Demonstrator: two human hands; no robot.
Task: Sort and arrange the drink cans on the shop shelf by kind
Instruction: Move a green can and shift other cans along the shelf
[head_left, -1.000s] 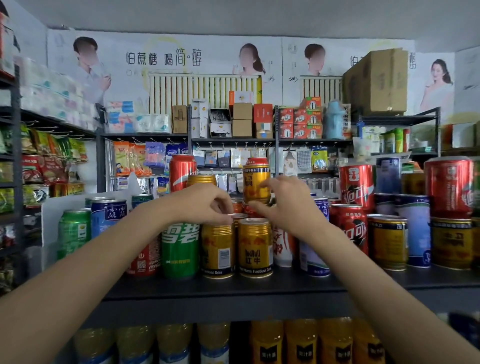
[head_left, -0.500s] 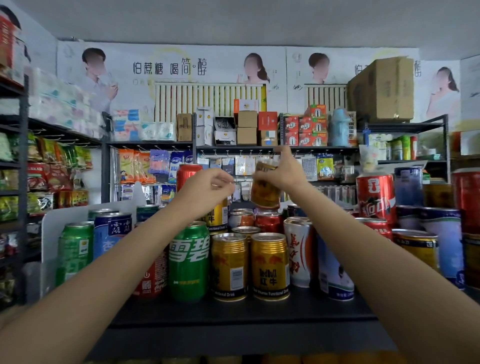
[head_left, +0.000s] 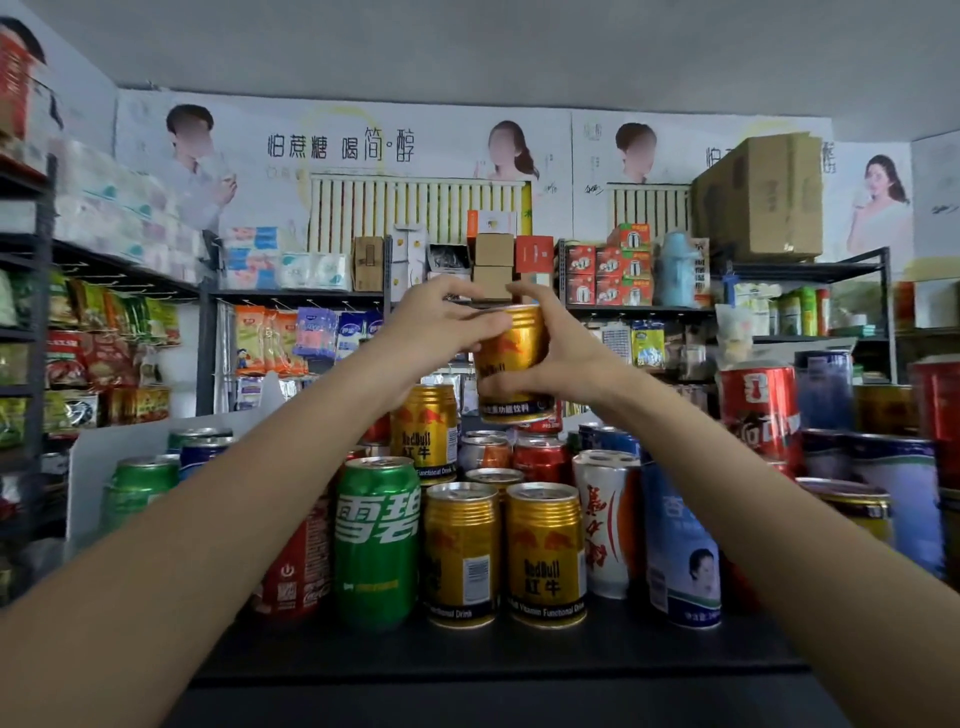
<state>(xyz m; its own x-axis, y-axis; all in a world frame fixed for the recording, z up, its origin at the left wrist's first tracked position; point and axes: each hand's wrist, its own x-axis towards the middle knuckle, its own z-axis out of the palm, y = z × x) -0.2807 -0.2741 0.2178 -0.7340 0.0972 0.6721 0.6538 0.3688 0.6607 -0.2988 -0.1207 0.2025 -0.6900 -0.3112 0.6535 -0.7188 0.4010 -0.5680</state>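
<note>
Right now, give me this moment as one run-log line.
both hands: left hand, right hand | grip: gold metal drink can | state: lifted above shelf cans

You are facing a back wall (head_left: 452, 156) papered with pale advertising posters (head_left: 337, 148) carrying dark Chinese lettering. Dark metal shelving (head_left: 291, 297) is running along it, holding small boxes, tissue packs and hanging snack packets. A large cardboard carton (head_left: 761, 197) is sitting on the right-hand rack. A plain grey ceiling (head_left: 467, 47) is spreading overhead, and soft, even light is filling the room.
</note>
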